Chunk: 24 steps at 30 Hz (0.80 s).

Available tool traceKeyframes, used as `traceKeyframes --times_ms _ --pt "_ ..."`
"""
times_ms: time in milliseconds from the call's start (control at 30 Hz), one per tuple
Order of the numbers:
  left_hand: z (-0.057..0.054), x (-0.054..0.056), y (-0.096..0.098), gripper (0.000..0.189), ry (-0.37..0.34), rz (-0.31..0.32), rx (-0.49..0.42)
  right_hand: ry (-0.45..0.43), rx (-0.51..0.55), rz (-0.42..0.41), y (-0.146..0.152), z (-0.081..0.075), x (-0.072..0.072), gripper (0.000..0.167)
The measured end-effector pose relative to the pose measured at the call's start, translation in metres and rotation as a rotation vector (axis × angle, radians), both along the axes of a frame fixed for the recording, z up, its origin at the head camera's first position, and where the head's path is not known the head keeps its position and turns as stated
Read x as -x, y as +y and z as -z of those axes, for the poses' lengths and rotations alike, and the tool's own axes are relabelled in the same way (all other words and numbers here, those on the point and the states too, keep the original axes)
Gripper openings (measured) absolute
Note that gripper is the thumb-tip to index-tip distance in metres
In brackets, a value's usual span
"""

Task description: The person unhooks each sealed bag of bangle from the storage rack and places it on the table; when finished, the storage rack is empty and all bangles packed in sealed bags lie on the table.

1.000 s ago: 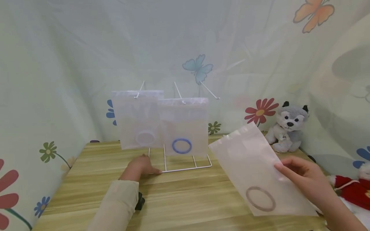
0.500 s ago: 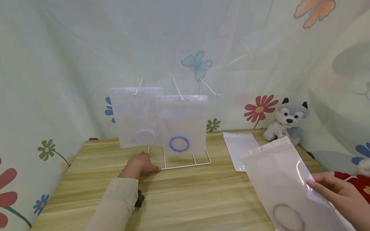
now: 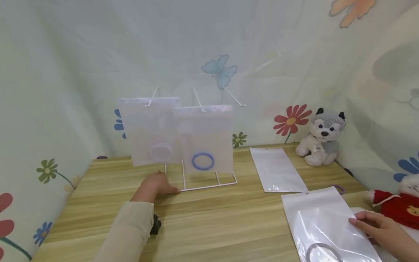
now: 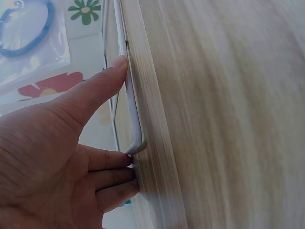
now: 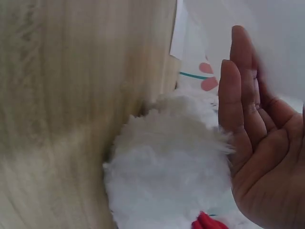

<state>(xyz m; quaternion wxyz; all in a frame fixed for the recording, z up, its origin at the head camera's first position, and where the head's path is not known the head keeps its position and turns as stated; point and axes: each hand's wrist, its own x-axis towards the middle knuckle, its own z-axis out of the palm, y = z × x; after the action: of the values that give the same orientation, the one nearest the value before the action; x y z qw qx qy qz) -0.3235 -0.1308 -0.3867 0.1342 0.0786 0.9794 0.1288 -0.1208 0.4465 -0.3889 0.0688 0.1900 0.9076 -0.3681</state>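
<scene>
A white wire display rack (image 3: 209,187) stands on the table. Two translucent zip bags hang from its hooks: the left bag (image 3: 147,123) has a pale ring inside, the right bag (image 3: 209,127) a blue ring (image 3: 203,161). My left hand (image 3: 156,185) holds the rack's front left base corner; in the left wrist view the thumb (image 4: 102,86) lies on the wire and the fingers touch near the bend. At the lower right my right hand (image 3: 383,227) pinches the side edge of a white zip bag (image 3: 320,214) with a greyish ring in it, partly cut off by the frame.
A flat white bag (image 3: 276,169) lies on the table (image 3: 222,222) at the back right, with a small purple ring (image 3: 338,189) nearby. A husky plush (image 3: 322,136) sits in the far right corner. A red-clothed white plush (image 3: 397,205) lies at the right edge. The rack's right hook (image 3: 234,96) is bare.
My right hand has moved right and down with the zip bag, which now lies flatter, uncovering the white bag behind. The left hand stays on the rack base.
</scene>
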Motion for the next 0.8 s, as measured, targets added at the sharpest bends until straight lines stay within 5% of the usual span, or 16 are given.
traceKeyframes --times_ms 267,600,800 --pt "0.001 -0.001 -0.004 0.099 -0.001 -0.004 -0.011 -0.081 -0.053 -0.08 -0.005 0.004 0.005 0.056" --pt "0.002 -0.001 -0.004 0.1 -0.005 0.004 -0.004 -0.149 -0.123 -0.184 -0.013 0.006 0.015 0.083" --pt "0.001 0.001 -0.002 0.101 0.003 0.008 0.002 -0.159 -0.145 -0.212 -0.02 0.001 0.012 0.075"
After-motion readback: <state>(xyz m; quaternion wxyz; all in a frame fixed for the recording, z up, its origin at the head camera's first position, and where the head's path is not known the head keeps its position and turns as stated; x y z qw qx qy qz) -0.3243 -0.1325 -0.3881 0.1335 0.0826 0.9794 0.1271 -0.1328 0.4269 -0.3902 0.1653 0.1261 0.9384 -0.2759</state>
